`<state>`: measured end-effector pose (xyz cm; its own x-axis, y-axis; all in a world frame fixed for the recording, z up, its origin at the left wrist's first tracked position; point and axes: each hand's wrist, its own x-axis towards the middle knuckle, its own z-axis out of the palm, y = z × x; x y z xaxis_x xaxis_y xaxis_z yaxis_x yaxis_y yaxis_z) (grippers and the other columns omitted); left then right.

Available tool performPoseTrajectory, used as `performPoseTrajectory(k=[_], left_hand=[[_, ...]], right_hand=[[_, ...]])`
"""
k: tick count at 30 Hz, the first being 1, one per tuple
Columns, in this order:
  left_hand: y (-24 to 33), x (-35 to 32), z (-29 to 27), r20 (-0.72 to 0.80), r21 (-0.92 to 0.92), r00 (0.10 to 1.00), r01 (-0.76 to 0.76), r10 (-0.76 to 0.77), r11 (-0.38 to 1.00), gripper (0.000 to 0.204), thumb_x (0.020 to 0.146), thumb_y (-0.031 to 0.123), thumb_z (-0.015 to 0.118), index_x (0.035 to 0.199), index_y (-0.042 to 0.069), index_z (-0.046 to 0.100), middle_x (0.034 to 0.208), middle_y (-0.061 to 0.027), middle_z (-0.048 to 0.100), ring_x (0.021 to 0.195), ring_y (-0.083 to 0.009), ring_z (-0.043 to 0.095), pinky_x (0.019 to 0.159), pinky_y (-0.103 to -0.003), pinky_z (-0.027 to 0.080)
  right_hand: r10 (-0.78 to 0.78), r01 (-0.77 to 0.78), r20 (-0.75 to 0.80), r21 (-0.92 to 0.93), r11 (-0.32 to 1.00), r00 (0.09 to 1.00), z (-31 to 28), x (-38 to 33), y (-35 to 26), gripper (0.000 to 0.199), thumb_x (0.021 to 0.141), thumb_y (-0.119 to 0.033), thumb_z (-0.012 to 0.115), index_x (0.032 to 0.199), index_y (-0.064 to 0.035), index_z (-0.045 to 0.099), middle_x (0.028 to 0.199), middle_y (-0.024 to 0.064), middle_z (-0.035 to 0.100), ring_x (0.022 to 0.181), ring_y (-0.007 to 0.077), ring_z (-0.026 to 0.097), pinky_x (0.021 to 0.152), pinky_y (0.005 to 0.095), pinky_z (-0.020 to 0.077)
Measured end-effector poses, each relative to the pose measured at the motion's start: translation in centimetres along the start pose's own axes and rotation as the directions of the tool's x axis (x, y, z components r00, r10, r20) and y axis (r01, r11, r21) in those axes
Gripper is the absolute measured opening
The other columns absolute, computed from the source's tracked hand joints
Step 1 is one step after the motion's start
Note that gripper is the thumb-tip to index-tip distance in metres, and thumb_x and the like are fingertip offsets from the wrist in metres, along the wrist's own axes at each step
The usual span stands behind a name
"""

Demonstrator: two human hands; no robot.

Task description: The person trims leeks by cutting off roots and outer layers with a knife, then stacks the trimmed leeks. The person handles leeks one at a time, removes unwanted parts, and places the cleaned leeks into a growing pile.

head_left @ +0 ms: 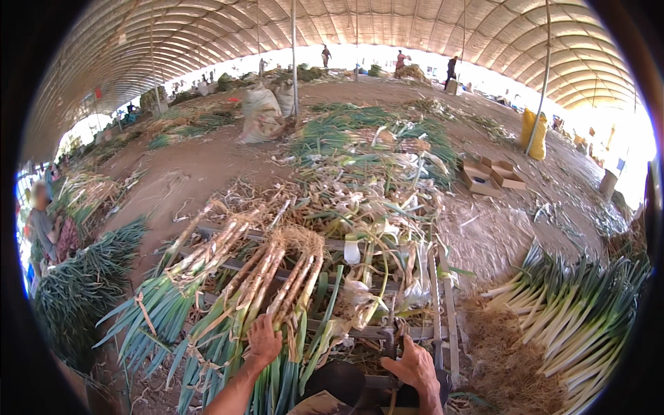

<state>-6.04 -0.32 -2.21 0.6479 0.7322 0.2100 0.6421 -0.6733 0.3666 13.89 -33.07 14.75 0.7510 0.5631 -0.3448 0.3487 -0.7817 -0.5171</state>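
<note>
Leek bundle (266, 290) under left grip (263, 339) — right grip (413, 363) apart, on blade handle (391, 344)

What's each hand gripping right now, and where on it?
The left hand grasps a leek bundle at mid-stalk, where white turns green. The right hand rests on the metal rack; its grip is unclear.

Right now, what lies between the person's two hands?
In the head view, upright green leek leaves and a dark rounded object lie between the left hand and the right hand.
</note>
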Motion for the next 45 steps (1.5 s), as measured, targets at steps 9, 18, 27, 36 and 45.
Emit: performPoseTrajectory(k=[9, 18, 27, 36, 45], left_hand=[[2.4, -1.3, -0.6, -0.066, 0.090, 0.975, -0.205, 0.211, 0.975, 0.042, 0.086, 0.021, 0.066, 0.122, 0.003, 0.059, 0.130, -0.0159, 0.050, 0.127, -0.0387, 0.043, 0.100, -0.060, 0.035], [2.2, -0.5, 0.6, -0.083, 0.149, 0.965, -0.234, 0.248, 0.961, 0.038, 0.083, 0.028, 0.067, 0.107, 0.000, 0.061, 0.121, -0.0192, 0.049, 0.118, -0.0387, 0.044, 0.095, -0.059, 0.035], [4.7, 1.0, 0.9, -0.018, 0.133, 0.983, -0.179, 0.183, 0.975, 0.043, 0.081, 0.033, 0.067, 0.106, -0.001, 0.064, 0.113, -0.0171, 0.053, 0.113, -0.0366, 0.045, 0.094, -0.061, 0.034], [4.6, 2.9, 2.2, 0.111, 0.227, 0.993, -0.070, 0.045, 0.971, 0.042, 0.078, 0.038, 0.069, 0.099, 0.002, 0.074, 0.112, -0.0208, 0.061, 0.107, -0.0360, 0.054, 0.091, -0.054, 0.040], [7.5, 3.4, 0.4, 0.288, 0.056, 0.955, 0.050, -0.064, 0.997, 0.034, 0.086, 0.026, 0.060, 0.108, 0.001, 0.071, 0.123, -0.0235, 0.059, 0.121, -0.0416, 0.053, 0.099, -0.061, 0.038]], right_hand=[[0.027, -0.024, 0.055, -0.039, 0.999, 0.998, 0.4, 0.5, 1.0, 0.106, 0.074, -0.057, 0.076, 0.147, 0.0097, 0.037, 0.112, 0.0279, 0.067, 0.104, 0.0426, 0.067, 0.088, 0.0488, 0.0535], [0.002, 0.002, 0.076, -0.056, 0.998, 0.997, 0.5, 0.6, 0.7, 0.106, 0.076, -0.059, 0.073, 0.148, 0.0093, 0.036, 0.107, 0.0279, 0.068, 0.099, 0.0425, 0.067, 0.085, 0.0496, 0.0536], [0.010, -0.008, 0.052, -0.041, 0.999, 0.999, 0.3, 0.6, 1.2, 0.106, 0.076, -0.060, 0.073, 0.148, 0.0085, 0.036, 0.105, 0.0268, 0.068, 0.097, 0.0425, 0.068, 0.085, 0.0498, 0.0535], [-0.134, 0.157, -0.208, 0.103, 0.982, 0.969, 1.0, -0.8, -1.2, 0.067, 0.069, -0.038, 0.078, 0.119, 0.0030, 0.059, 0.096, 0.0276, 0.070, 0.096, 0.0422, 0.068, 0.082, 0.0473, 0.0535], [-0.276, 0.290, -0.255, 0.019, 0.957, 0.927, 3.4, 1.1, 1.3, 0.076, 0.082, -0.043, 0.076, 0.140, -0.0018, 0.051, 0.099, 0.0262, 0.071, 0.095, 0.0437, 0.069, 0.080, 0.0520, 0.0527]])
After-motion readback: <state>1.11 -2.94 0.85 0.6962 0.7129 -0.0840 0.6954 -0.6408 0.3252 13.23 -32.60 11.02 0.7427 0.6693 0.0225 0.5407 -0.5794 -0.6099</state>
